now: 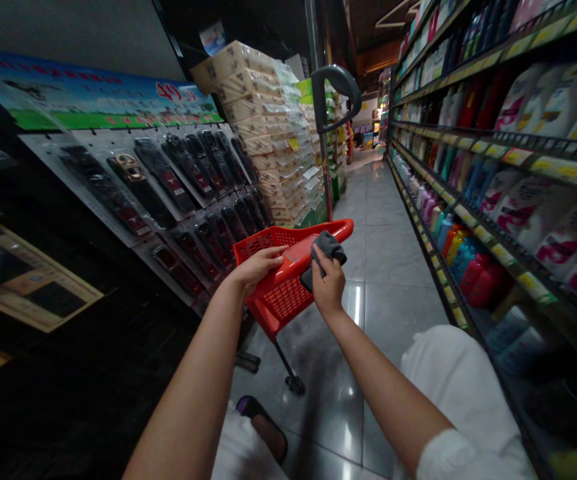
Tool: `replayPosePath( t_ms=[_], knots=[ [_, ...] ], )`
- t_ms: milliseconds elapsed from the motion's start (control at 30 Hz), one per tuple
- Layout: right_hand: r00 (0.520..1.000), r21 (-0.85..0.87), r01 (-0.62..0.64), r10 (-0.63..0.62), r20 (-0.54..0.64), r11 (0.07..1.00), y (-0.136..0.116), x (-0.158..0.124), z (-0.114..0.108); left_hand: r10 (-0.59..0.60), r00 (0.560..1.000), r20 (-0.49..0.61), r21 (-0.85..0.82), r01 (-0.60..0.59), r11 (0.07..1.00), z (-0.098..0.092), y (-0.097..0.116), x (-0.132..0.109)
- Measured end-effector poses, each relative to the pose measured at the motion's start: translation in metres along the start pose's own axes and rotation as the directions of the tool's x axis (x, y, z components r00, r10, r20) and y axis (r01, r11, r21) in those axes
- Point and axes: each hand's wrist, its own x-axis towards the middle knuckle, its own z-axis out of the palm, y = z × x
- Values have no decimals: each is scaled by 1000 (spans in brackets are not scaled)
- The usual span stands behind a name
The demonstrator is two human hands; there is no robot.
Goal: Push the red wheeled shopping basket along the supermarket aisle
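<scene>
Forearms (188, 393), both bare, come up from the bottom edge of the view, w/ a white sleeve at the R elbow. R hand (327, 283) has a narrow grip, fingers closed on a bunched dark grey cloth (326, 252). Cloth sits on the flat red panel (298, 257) at the top of a red shopping basket (281, 300), near the panel's R end. L hand (257, 267) lies on the same panel, fingers out flat, grip wide, nothing held. Hands are just apart, cloth btwn them and the basket's far R tip.

No goods visible in the red mesh from this angle. Red plastic looks uniform, so can't tell which parts the cloth has covered or which are left.

Basket rides on a wheeled frame: black wheel (295, 385) on the tile floor (393, 267), tall pole (324, 167) w/ black curved handle (337, 93) on top. L of it, black packaged goods hang on a white pegboard (118, 150), stacked tissue packs (258, 113) behind. R side, shelf (488, 140) w/ bottles, yellow price strips along its edge. Sandaled foot (263, 427) at bottom.
</scene>
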Motion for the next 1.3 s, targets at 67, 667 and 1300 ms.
replayPosePath(
  t_ms=[67, 667, 1300],
  knots=[
    [999, 22, 24, -25, 37, 999, -13, -20, 9, 30, 1000, -3, -14, -30, 999, -1, -2, 4],
    [998, -13, 0, 1, 59, 1000, -11, 0, -8, 64, 998, -1, -43, -64, 997, 12, -5, 10],
    [972, -53, 189, -180, 148, 980, -10, -51, 12, 319, 944, 80, 695, -283, 661, -18, -29, -4]
  ],
)
